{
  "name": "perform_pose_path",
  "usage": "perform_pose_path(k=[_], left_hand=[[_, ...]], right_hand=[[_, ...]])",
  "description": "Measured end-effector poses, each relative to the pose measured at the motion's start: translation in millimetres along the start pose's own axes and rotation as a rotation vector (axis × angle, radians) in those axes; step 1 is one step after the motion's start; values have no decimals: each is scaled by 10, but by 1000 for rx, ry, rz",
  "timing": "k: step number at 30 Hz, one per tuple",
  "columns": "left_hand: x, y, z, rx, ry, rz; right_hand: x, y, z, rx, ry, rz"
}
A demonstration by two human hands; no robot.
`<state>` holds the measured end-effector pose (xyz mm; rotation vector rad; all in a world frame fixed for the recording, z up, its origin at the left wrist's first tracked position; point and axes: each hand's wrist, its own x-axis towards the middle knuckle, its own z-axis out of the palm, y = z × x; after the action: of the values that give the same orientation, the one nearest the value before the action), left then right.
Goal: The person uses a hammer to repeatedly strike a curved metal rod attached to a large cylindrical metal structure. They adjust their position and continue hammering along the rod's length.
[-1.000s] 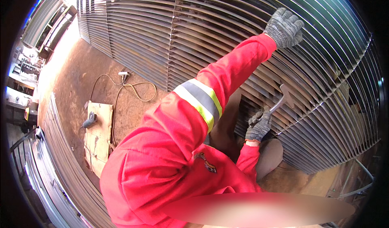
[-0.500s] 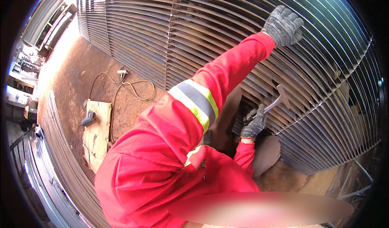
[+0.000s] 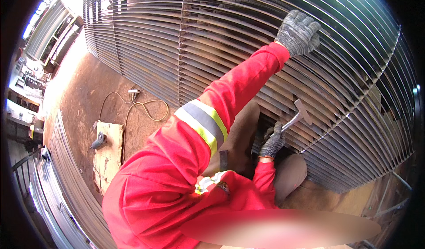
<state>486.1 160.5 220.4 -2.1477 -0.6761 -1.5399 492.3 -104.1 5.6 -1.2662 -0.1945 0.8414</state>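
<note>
A large grating of long, rusty-brown metal slats (image 3: 230, 50) leans up across the view. Reaching far out over it, my left hand (image 3: 297, 33) in a grey knitted glove is closed on the edge of a slat. Lower down, my right hand (image 3: 272, 143), gloved the same way, grips the handle of a chipping hammer (image 3: 303, 112). The hammer's head is raised in front of the lower slats, close to a joint line with a crossbar (image 3: 347, 116). Whether the head touches a slat I cannot tell. My red left sleeve (image 3: 248, 78) crosses the middle of the view.
At the left an angle grinder (image 3: 99, 140) lies on a flat tan board (image 3: 110, 160). A looped cable (image 3: 148, 100) with a connector rests on the brown floor (image 3: 88, 94). Long metal bars (image 3: 66, 160) are stacked along the left side. My bent knees are close under the grating.
My left hand has shifted a little left along the slats, still closed. My right hand has dropped slightly toward me, and the hammer's head has come down with it. The view has tilted slightly.
</note>
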Motion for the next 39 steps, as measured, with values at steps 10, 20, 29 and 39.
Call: perform_pose_path(k=[10, 20, 29, 39], left_hand=[[12, 39, -81, 5, 16, 18], [49, 63, -413, -360, -42, -56], [-1712, 331, -2537, -942, -933, -722], [-1800, 322, -2857, -961, -441, -905]], right_hand=[[52, 212, -39, -63, 75, -101], [-111, 24, -92, 153, -230, -75], [-663, -298, 519, 108, -420, -175], [-1156, -619, 1458, 11, -675, -188]])
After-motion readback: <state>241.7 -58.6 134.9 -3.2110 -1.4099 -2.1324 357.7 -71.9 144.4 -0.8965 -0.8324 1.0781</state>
